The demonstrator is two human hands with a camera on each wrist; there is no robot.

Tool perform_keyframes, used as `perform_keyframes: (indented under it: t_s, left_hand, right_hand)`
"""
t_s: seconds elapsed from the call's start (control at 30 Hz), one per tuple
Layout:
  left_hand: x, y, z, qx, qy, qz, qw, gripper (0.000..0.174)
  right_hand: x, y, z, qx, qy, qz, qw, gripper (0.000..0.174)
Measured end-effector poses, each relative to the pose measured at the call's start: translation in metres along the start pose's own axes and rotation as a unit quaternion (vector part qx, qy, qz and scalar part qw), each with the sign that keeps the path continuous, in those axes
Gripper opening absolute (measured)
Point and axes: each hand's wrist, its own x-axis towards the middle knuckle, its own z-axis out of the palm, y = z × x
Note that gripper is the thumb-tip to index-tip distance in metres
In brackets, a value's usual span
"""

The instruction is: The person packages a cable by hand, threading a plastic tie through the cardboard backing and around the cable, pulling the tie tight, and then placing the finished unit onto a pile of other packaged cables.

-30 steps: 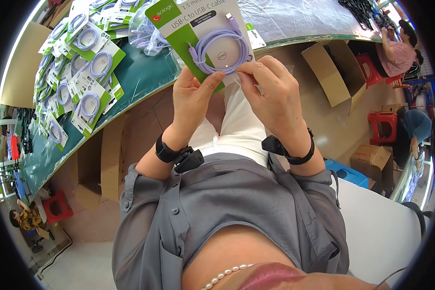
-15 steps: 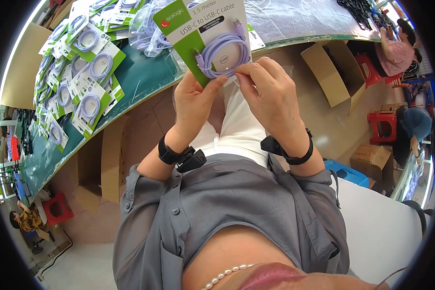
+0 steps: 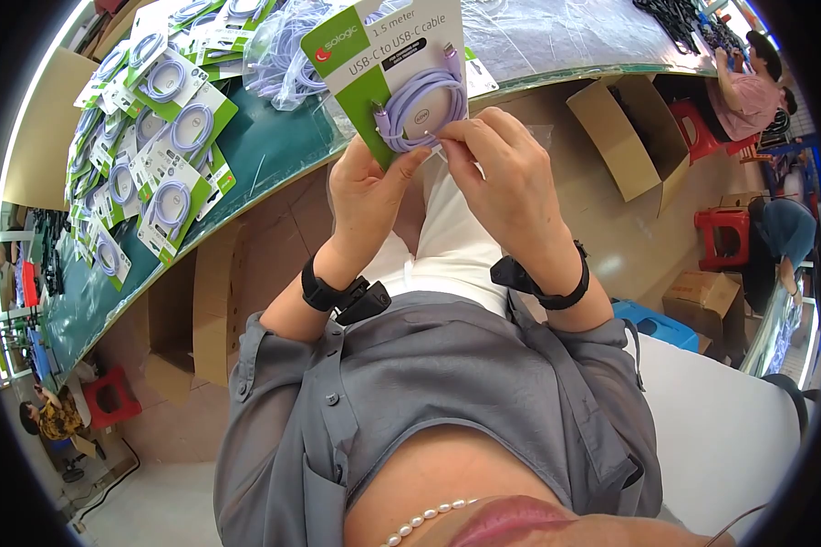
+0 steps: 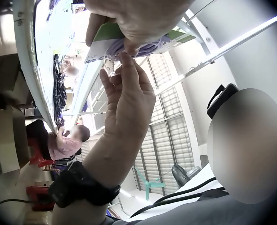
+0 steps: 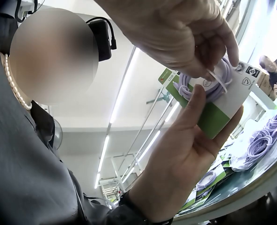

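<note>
A green and white card (image 3: 349,77) reading "USB-C to USB-C cable" is held up in front of the body, with a coiled lilac USB cable (image 3: 400,102) on its face. My left hand (image 3: 365,196) grips the card's lower edge, thumb in front and fingers behind. At the coil's lower right, my right hand (image 3: 506,178) has thumb and forefinger pinched together. In the right wrist view, a thin white tie (image 5: 218,79) runs from those fingertips across the coil. From the left wrist view, the right hand (image 4: 129,101) reaches up to the coil's edge.
Many carded lilac cables (image 3: 169,202) are heaped on the left of the green table (image 3: 265,137). Behind the held card lies a clear bag of loose lilac cables (image 3: 287,68). Open cardboard boxes (image 3: 616,137) stand below the table edge. Other people sit farther off.
Both hands stay on the card and coil. The card has shifted slightly right and down and tilted a little, and the right hand has moved slightly left with it.
</note>
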Motion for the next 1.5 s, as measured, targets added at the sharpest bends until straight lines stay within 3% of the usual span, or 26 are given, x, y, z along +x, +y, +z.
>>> perform_keyframes:
  t_s: [0.63,0.87,1.1,1.27,1.37,1.5]
  left_hand:
    - [0.001,-0.002,0.001,-0.037,-0.01,-0.007,0.999,0.023]
    - [0.0,-0.002,-0.002,-0.032,-0.007,-0.026,0.999,0.023]
    - [0.001,-0.001,0.0,-0.088,-0.009,-0.028,0.996,0.026]
    - [-0.001,-0.004,0.001,-0.087,-0.003,-0.03,0.996,0.025]
    - [-0.002,-0.007,-0.002,-0.022,-0.01,-0.048,0.999,0.023]
    - [-0.001,-0.007,0.0,-0.057,0.008,-0.035,0.998,0.022]
  right_hand:
    - [0.001,0.0,0.002,0.036,-0.016,0.014,0.999,0.009]
    - [0.001,0.006,0.005,0.0,0.012,0.002,1.0,0.01]
    - [-0.001,0.003,0.007,0.015,0.005,0.016,1.0,0.01]
    - [-0.002,0.004,0.005,-0.016,-0.009,-0.011,1.0,0.011]
    - [-0.002,0.004,0.007,-0.035,-0.011,-0.011,0.999,0.012]
    - [-0.006,0.004,0.01,-0.044,-0.021,-0.015,0.999,0.012]
